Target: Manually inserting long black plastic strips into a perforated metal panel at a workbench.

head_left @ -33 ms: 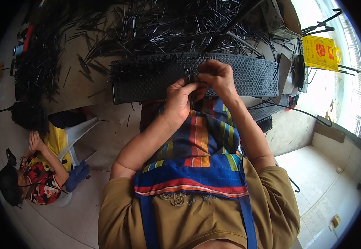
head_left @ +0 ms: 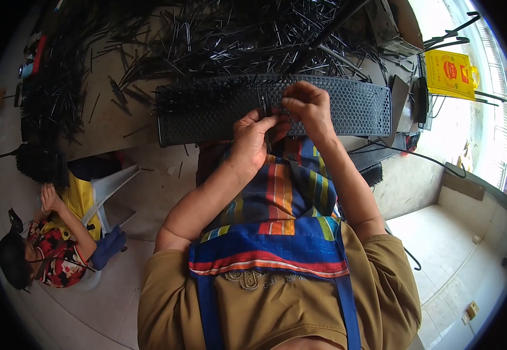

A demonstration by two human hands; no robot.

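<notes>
A long black mesh panel [head_left: 346,108] with honeycomb holes lies across the table's near edge, partly over my lap. Dense dark bristles [head_left: 189,98] cover its left part along the far side. My left hand [head_left: 253,131] is closed over the middle of the panel, thumb and fingers pinching thin black strips [head_left: 263,104] that stick up from it. Just to the right, my right hand [head_left: 307,106] hovers at the panel with its fingers curled together. Whatever lies in its fingertips is too small to make out.
Loose black strips [head_left: 247,38] are heaped over the far table. An open box [head_left: 402,29] stands at the back right, near a yellow bag [head_left: 450,74] by the window. At the left, another person [head_left: 61,245] sits with both hands at a dark bristly piece [head_left: 37,166].
My right hand has shifted slightly to the right, so its fingertips are farther from my left hand. The left hand and the panel stay in place.
</notes>
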